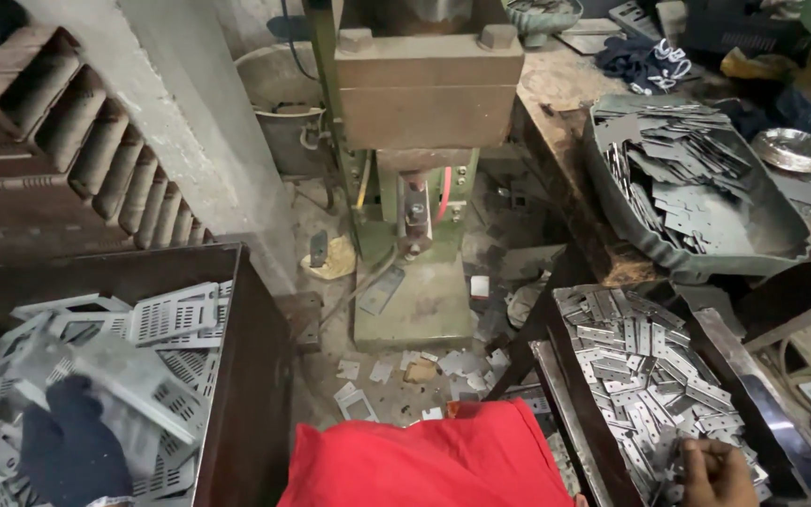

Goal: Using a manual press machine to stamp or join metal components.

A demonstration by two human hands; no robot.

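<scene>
Perforated sheet [133, 376], grey and blurred, lies tilted at the top of a heap of like panels in a dark metal bin [246, 376] at lower left, with the left hand [72, 451] in a dark glove just under its near edge. The glove touches or grips the sheet; motion blur hides which, so whether that hand is clamped or loose cannot be told.

At lower right the bare right hand [717, 472] rests among small punched plates [635, 376] heaped in a long dark tray [565, 394], fingers curled in as if pinched on one of them. The two hands are well apart, one at each side of the view.

Between them a red cloth [434, 460] covers the person's lap.

Straight ahead stands a green press [424, 169] with a heavy rust-brown head, its base plate set on a dirty floor [330, 282] strewn with metal offcuts [405, 371].

To the right of the press, on a worn wooden bench [565, 160], a grey tub [781, 235] holds more flat plates, stacked loosely toward its far end. A shallow silver dish [793, 148] sits just beyond the tub.

A concrete pillar [180, 122] rises at left, beside a brown louvred panel [77, 150].
</scene>
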